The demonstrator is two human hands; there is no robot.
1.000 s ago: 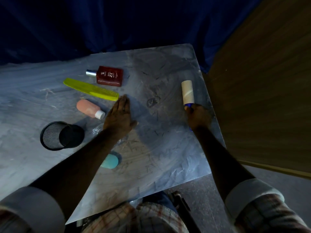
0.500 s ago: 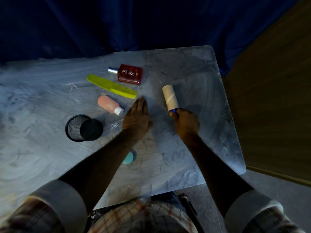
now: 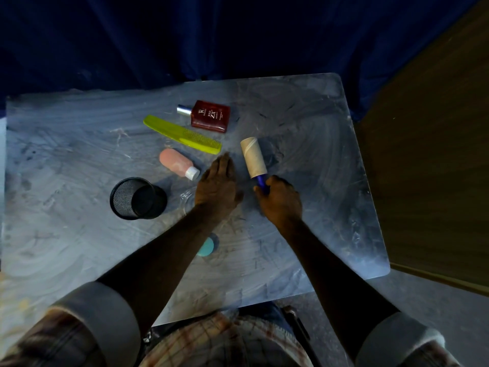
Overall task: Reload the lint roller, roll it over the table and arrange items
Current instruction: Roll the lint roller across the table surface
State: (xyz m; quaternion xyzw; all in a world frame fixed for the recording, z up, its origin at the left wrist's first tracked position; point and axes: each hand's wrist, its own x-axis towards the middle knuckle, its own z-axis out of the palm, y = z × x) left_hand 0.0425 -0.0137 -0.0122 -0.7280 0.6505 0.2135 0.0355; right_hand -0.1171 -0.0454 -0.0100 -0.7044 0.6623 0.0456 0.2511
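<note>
My right hand (image 3: 280,201) grips the blue handle of the lint roller (image 3: 253,158), whose pale roll lies on the grey table (image 3: 330,181) pointing away from me. Flat on the table just left of the roll rests my left hand (image 3: 218,185), fingers together, holding nothing. Beyond it lie a yellow-green comb (image 3: 182,134), a dark red perfume bottle (image 3: 210,116) and a pink bottle with a white cap (image 3: 178,163). A black mesh cup (image 3: 135,198) lies on its side at the left. Under my left forearm a teal round item (image 3: 207,247) shows partly.
A clear plastic piece (image 3: 188,198) lies between the mesh cup and my left hand. A dark blue curtain hangs behind the table. A wooden panel (image 3: 428,160) stands close to the table's right edge. The near edge is by my lap.
My right hand has carried the roller leftward across the table, from near the right edge to beside my left hand. The left hand has stayed flat on the table.
</note>
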